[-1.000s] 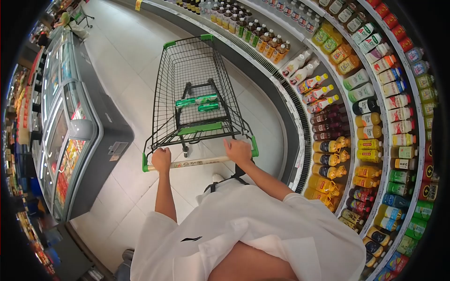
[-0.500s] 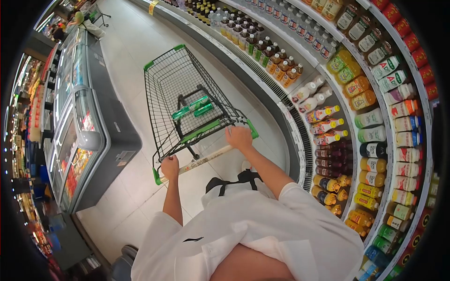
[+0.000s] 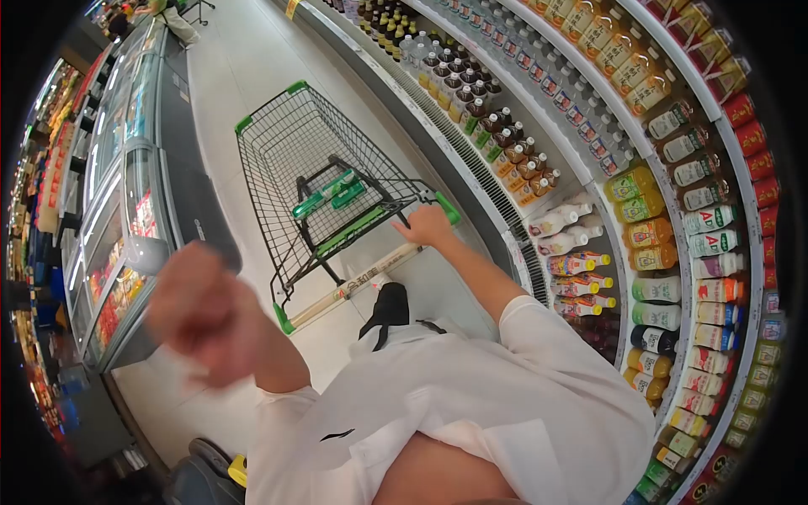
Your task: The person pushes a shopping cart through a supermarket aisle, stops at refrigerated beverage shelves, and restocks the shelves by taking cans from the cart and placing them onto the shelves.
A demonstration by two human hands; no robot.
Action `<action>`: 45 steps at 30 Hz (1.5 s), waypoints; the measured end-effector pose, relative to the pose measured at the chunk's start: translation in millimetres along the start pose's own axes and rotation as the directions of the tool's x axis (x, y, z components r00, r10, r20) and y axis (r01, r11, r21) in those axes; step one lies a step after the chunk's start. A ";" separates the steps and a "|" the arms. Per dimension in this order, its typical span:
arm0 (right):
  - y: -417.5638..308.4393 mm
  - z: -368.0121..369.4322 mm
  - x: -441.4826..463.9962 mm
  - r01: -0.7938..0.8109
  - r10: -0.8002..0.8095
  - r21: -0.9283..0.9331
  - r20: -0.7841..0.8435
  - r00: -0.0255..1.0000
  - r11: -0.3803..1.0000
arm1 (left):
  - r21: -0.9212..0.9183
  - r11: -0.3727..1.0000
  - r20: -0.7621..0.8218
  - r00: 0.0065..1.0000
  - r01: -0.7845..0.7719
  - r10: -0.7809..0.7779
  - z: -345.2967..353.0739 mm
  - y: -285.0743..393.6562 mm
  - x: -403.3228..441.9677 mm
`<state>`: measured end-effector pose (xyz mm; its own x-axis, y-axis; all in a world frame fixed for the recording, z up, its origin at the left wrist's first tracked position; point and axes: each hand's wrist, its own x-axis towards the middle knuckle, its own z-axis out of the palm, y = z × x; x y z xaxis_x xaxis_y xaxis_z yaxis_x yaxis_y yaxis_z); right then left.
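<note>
A black wire shopping cart (image 3: 358, 231) with green corners stands before me. My right hand (image 3: 427, 225) is closed around the right end of its pale handle (image 3: 358, 284), thumb pointing left along it. My left hand (image 3: 206, 316) is off the handle, raised close to the camera at the left and smeared by motion, so its fingers cannot be read. Inside the cart lie a long green package (image 3: 323, 194) and a shorter green one (image 3: 348, 194); their kind is not clear.
Curved shelves of bottled drinks (image 3: 656, 290) line the right side, with a dark ledge (image 3: 471, 160) along their base. Glass-topped freezer cases (image 3: 151, 194) run along the left. Further up the aisle (image 3: 240, 50), a person (image 3: 172, 17) is beside the freezers near another cart.
My left hand has let go of the handle and risen up and left toward the camera. My right hand stays on the handle. The shelves and freezers have shifted as I moved along.
</note>
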<state>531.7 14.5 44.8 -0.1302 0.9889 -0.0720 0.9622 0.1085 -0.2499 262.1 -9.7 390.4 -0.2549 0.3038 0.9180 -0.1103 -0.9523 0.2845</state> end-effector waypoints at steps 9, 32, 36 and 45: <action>-14.8 -15.6 85.8 0.066 -0.064 -0.048 0.046 0.997 0.997 | -0.148 0.813 -0.271 0.813 -0.564 0.515 34.3 2.4 125.3; -13.4 -34.7 368.8 -0.103 0.100 0.057 0.062 0.993 0.993 | 0.914 -0.301 -0.385 0.349 0.272 -0.854 -258.2 -381.4 -197.2; -6.7 -31.5 428.0 -0.126 0.119 0.094 0.072 0.990 0.988 | 0.827 -0.442 -0.558 0.410 0.348 -0.721 -237.6 -421.2 -211.8; -17.4 -54.2 543.0 -0.119 0.112 0.052 0.117 0.987 0.992 | 0.808 -0.477 -0.583 0.351 0.346 -0.733 -254.3 -522.7 -159.9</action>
<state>457.2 555.1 62.4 -0.0482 0.9761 -0.2118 0.9571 -0.0155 -0.2893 116.3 446.8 24.6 -0.5686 0.8212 -0.0470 0.7408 0.5361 0.4048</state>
